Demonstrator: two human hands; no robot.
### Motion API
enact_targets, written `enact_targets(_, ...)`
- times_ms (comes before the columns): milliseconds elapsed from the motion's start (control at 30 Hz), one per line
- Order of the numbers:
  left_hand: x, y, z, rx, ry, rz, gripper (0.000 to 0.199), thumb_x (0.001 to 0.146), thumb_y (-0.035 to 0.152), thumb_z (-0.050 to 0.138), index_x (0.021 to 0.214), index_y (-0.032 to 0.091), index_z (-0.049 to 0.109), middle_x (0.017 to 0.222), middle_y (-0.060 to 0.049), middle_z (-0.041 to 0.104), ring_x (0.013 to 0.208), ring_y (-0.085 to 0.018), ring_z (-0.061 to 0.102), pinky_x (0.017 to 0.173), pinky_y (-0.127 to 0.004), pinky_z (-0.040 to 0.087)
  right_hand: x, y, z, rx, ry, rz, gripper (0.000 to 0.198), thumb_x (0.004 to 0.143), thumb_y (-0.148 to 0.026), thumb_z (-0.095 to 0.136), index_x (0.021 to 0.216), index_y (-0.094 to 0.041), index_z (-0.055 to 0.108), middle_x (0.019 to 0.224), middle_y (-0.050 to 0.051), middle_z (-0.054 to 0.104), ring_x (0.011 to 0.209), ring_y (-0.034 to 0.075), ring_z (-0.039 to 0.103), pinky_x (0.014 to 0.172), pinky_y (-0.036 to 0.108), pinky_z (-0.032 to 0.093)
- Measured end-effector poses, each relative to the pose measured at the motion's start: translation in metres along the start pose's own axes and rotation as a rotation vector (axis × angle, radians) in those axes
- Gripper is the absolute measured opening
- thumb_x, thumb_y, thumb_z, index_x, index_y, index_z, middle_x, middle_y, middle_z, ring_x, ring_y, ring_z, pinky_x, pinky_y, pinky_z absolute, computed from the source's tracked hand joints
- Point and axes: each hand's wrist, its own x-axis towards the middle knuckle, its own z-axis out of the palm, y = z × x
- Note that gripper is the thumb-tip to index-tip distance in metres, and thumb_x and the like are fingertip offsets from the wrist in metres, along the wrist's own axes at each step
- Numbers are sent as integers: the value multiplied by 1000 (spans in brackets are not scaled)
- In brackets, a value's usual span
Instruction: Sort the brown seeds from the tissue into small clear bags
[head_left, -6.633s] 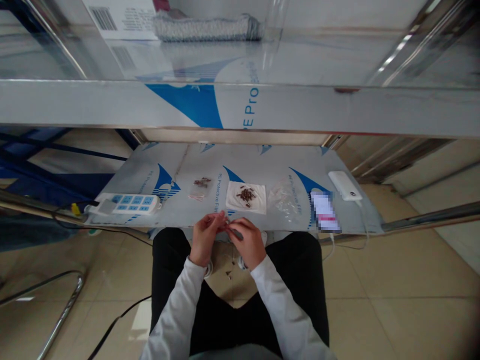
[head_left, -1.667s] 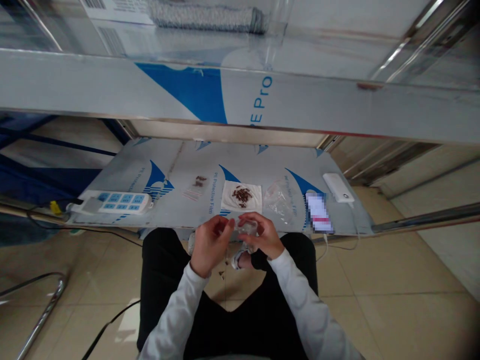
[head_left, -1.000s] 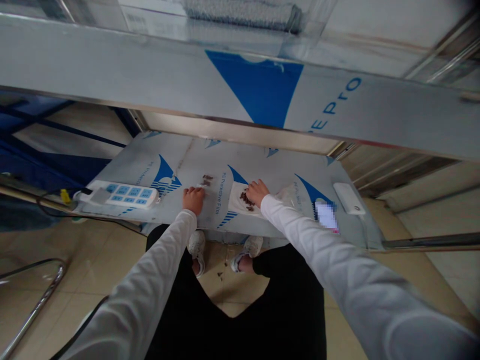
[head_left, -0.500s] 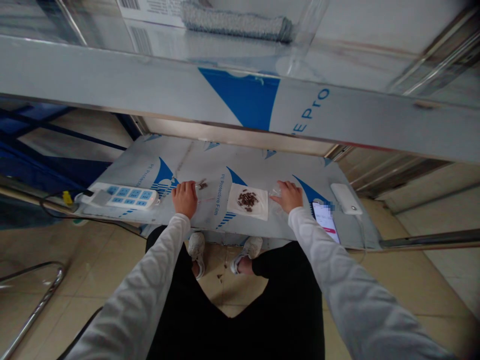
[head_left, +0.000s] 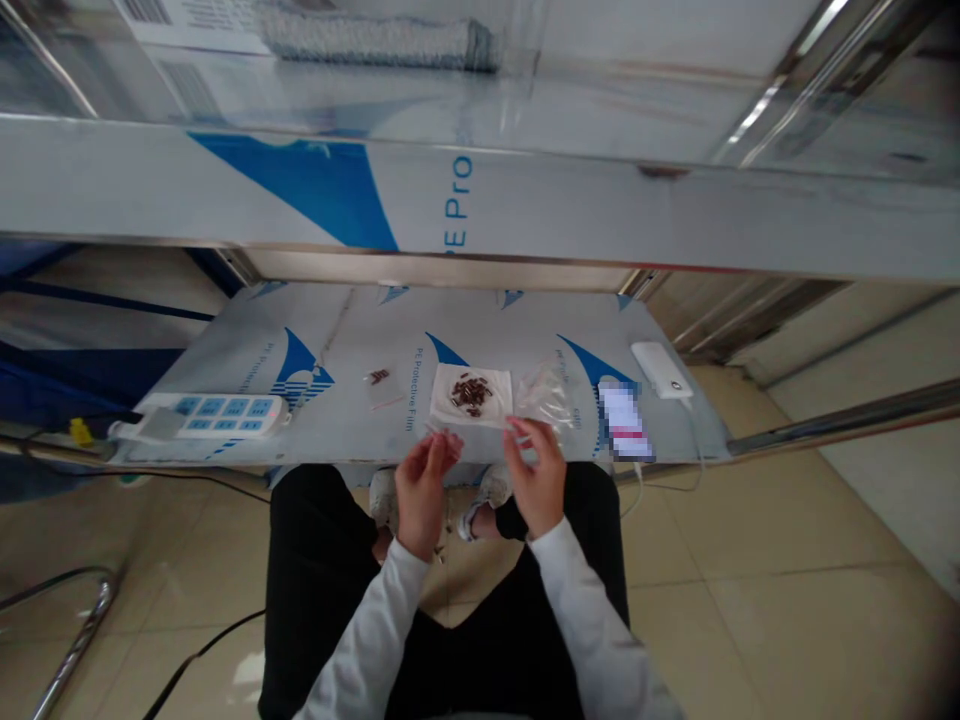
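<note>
My left hand [head_left: 421, 492] is at the front edge of the shelf, thumb and fingers pinched on a small clear plastic bag [head_left: 444, 436]. To its right is my right hand [head_left: 538, 478], fingers bent and somewhat apart, with nothing plainly visible in them. Just beyond both hands lies a white paper sheet [head_left: 496, 408] bearing a heap of small brown capsule-like pieces [head_left: 471, 392]. Left of the paper, a clear bag [head_left: 384, 388] with several brown pieces inside lies flat. A loose pile of clear plastic bags [head_left: 546, 392] rests right of the paper.
A white power strip [head_left: 232, 414] lies on the film-covered shelf [head_left: 352, 330] at left. On the right are a phone [head_left: 624, 420] and a white device [head_left: 661, 370] with a cable. An upper shelf edge [head_left: 525, 215] crosses above. Small pieces [head_left: 440, 553] lie on the floor.
Both hands have come inward and nearer to me. My left hand has let go of the bag with brown pieces and now pinches a clear bag. The view has shifted.
</note>
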Motion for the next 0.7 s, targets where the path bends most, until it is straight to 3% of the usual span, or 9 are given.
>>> enact_targets(67, -16, -3, 6, -46, -107, -108, 33, 68, 41, 72, 85, 13, 69, 87, -7, 72, 79, -17, 67, 77, -31, 54, -22, -21, 6, 78, -70, 33, 18, 89, -31, 52, 94, -22, 66, 93, 6, 64, 87, 18, 61, 77, 31, 52)
enact_targets(167, -27, -4, 4, -27, -199, -190, 31, 65, 37, 76, 85, 14, 72, 90, -8, 73, 82, -19, 68, 80, -31, 54, -37, -29, 11, 122, -86, 88, 15, 88, -29, 56, 94, -22, 68, 90, 5, 65, 81, 17, 62, 73, 30, 53)
enact_targets(467, -28, -18, -13, -38, -114, -291, 27, 54, 32, 83, 73, 15, 74, 74, -5, 73, 67, -14, 66, 69, -26, 53, -60, -15, 13, 289, -215, 197, 17, 83, -33, 63, 90, -20, 71, 85, 4, 73, 76, 19, 69, 71, 29, 55)
enact_targets(600, -26, -18, -22, 32, -178, -274, 27, 55, 36, 82, 71, 16, 73, 72, -5, 73, 66, -15, 66, 69, -28, 54, -60, -12, 10, 336, -323, 242, 19, 83, -35, 62, 89, -21, 73, 79, 3, 74, 70, 19, 69, 64, 27, 55)
enact_targets(700, -24, -14, -26, 204, -224, -153, 25, 63, 39, 77, 72, 16, 72, 72, -5, 73, 67, -17, 67, 69, -29, 53, -55, -12, 6, 313, -434, 191, 25, 90, -33, 52, 90, -21, 74, 71, 2, 72, 64, 17, 68, 56, 24, 51)
